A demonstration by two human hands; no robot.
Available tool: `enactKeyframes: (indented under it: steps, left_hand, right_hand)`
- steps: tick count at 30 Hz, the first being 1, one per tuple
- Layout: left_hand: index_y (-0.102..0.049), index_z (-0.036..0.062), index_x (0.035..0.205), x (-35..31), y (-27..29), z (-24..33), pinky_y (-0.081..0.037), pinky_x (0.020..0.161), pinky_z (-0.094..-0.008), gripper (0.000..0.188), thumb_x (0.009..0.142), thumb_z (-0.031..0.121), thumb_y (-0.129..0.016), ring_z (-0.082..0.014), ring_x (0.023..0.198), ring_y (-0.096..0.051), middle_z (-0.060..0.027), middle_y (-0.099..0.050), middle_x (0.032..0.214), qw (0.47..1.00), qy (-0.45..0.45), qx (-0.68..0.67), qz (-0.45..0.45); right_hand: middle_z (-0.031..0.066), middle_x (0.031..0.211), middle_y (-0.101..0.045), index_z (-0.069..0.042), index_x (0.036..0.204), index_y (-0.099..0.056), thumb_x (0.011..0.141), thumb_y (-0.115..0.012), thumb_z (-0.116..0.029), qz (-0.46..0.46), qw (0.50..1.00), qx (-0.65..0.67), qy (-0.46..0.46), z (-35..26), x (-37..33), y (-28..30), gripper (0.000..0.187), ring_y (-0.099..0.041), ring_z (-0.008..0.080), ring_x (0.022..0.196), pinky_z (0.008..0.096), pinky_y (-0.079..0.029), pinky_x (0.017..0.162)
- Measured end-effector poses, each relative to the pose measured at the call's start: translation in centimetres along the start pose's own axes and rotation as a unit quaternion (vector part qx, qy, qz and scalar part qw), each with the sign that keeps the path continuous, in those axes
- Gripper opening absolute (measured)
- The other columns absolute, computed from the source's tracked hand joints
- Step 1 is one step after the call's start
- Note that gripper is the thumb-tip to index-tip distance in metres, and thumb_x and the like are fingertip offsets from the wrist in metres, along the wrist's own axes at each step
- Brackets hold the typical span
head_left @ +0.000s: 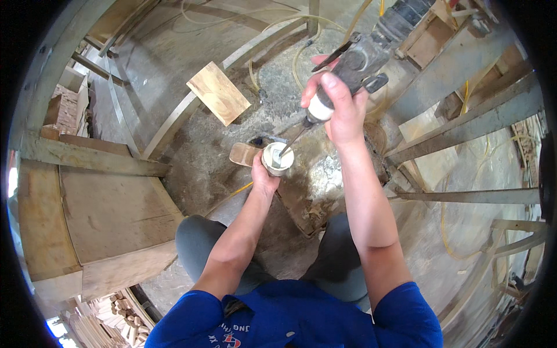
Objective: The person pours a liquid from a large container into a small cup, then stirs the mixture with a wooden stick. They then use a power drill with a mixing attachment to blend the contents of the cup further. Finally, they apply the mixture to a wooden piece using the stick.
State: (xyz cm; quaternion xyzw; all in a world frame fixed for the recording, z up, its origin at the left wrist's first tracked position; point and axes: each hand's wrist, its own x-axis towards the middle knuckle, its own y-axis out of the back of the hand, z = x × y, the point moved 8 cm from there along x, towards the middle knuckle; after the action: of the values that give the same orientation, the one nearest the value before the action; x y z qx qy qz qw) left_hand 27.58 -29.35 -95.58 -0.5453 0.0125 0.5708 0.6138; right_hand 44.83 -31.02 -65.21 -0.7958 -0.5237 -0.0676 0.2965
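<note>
My left hand (pixel 266 180) is closed around the side of a small round pot (pixel 277 170) with white stuff inside. In my right hand (pixel 347 116) is a grey and black drill-like power tool (pixel 362 61) with a white collar (pixel 319 108), tilted down to the left. A thin rod (pixel 295 141) runs from its front end into the pot's mouth; the tip is down at the white stuff. Beside my left hand lies a brown flat piece with a rounded end (pixel 242 154); whether it touches the pot I cannot tell.
A pale wooden board (pixel 219 94) lies beyond the pot, by a curved metal bar (pixel 174 122). Large wooden panels (pixel 116 211) stand at left, metal beams (pixel 470 124) at right. Thin yellow hoses (pixel 445 229) trail over the stained floor. Wood pieces (pixel 125 316) are stacked lower left.
</note>
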Motion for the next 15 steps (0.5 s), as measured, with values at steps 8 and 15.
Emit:
enactKeyframes:
  steps: [8, 15]
  left_hand:
    - [-0.055, 0.011, 0.112, 0.5, 0.0, -1.7, -0.045, 0.089, -0.0409, 0.035, 0.09, 0.033, -0.041, -0.0219, 0.103, -0.056, -0.0041, -0.059, 0.111, 0.998, 0.046, -0.008, -0.031]
    - [-0.057, 0.0114, 0.111, 0.2, -0.1, -3.1, -0.045, 0.088, -0.0471, 0.036, 0.09, 0.035, -0.038, -0.0246, 0.103, -0.056, -0.0051, -0.059, 0.112, 0.996, 0.085, 0.001, -0.019]
  right_hand:
    - [0.0084, 0.066, -0.056, 0.004, 0.104, -0.052, 0.075, -0.046, -0.072, -0.024, 0.999, 0.032, -0.037, 1.6, -1.7, -2.3, 0.082, -0.054, 0.0173, 0.06, 0.0287, -0.044, 0.058]
    - [0.0082, 0.06, -0.054, -0.002, 0.081, -0.053, 0.076, -0.036, -0.075, 0.012, 0.999, 0.025, -0.045, 2.3, -1.4, -0.5, 0.075, -0.053, 0.0183, 0.054, 0.0301, -0.044, 0.052]
